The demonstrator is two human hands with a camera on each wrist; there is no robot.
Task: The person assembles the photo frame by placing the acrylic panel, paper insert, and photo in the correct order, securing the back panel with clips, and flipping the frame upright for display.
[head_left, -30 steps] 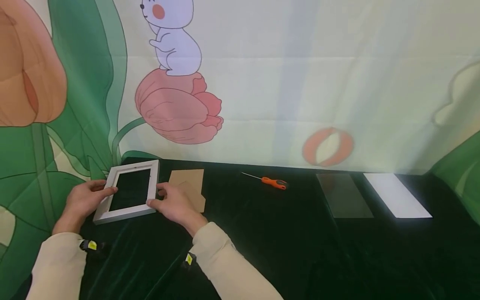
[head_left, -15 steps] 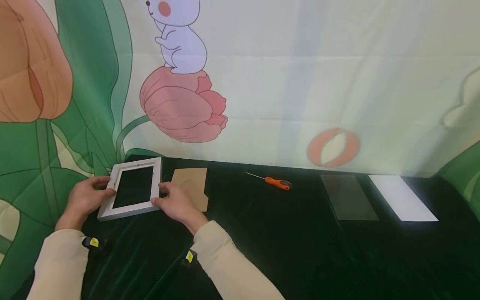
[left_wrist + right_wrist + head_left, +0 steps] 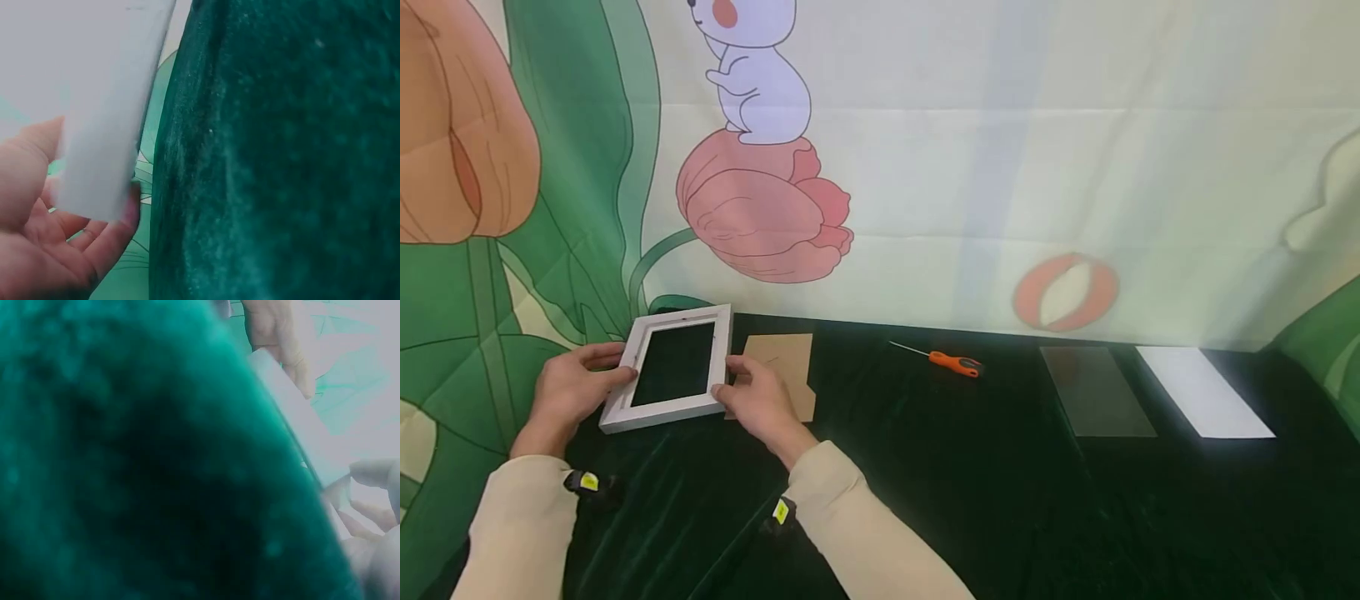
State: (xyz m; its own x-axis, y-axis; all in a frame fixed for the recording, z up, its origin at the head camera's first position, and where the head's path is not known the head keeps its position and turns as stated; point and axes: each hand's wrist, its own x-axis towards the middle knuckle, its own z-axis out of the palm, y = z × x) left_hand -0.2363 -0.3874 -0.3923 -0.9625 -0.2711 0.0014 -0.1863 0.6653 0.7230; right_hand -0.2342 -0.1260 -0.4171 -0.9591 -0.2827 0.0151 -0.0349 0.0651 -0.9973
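Observation:
A white picture frame (image 3: 721,358), its opening showing dark cloth, is between both hands at the left of the head view. The left hand (image 3: 568,387) grips its left side, thumb on top; in the left wrist view the fingers (image 3: 112,247) curl round the frame's edge (image 3: 103,156). At the opposite side the right hand (image 3: 763,404) pinches the lower right part between thumb and fingers. In the right wrist view, the frame's edge (image 3: 300,425) runs between the two hands. Partly behind the right hand lies a brown backing board (image 3: 790,367).
Right of the board lies an orange-handled screwdriver (image 3: 955,363). Farther right are a clear sheet (image 3: 1097,392) and a white sheet (image 3: 1202,392), side by side on the dark green cloth (image 3: 940,500). A printed curtain (image 3: 925,167) stands behind.
Both hands have shifted the frame slightly right and away from the person, and its right edge now overlaps the backing board in view. The head view has also moved a little.

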